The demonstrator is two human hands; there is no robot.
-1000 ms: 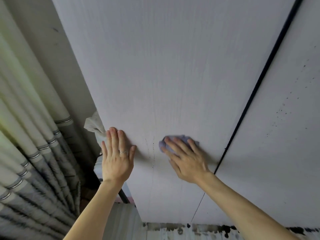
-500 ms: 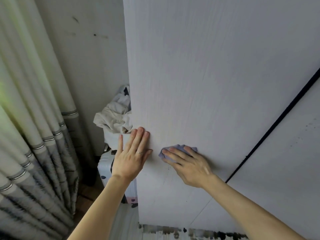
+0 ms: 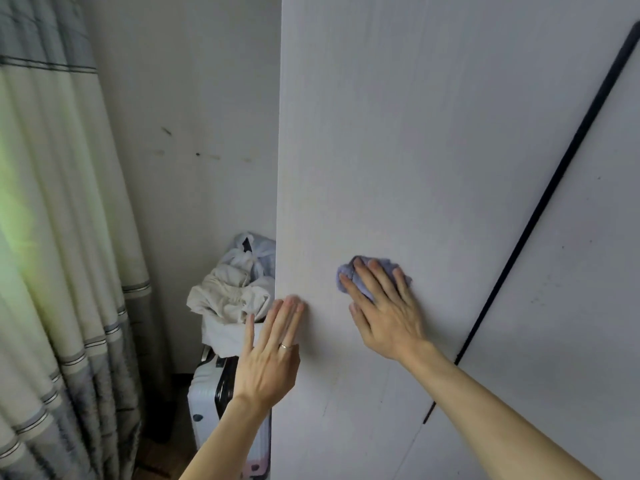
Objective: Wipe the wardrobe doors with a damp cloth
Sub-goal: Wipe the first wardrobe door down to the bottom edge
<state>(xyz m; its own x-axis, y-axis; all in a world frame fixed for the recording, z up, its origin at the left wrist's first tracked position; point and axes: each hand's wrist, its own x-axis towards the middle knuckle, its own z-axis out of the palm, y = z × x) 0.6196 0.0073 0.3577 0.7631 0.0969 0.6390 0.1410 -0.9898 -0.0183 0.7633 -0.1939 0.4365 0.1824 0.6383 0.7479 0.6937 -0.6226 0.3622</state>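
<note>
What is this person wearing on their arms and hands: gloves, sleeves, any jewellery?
No gloves and no sleeves are in view: the left arm and right arm are bare to the picture's edge. The left hand has a thin silver-coloured ring on one finger. The right hand shows no ring. Neither wrist carries a watch or band.

Most of the purple cloth hides under the right hand. The fingertips of the left hand look blurry. The white suitcase is partly behind the left arm and the wardrobe door. The door's top and the curtain run out of view.
</note>
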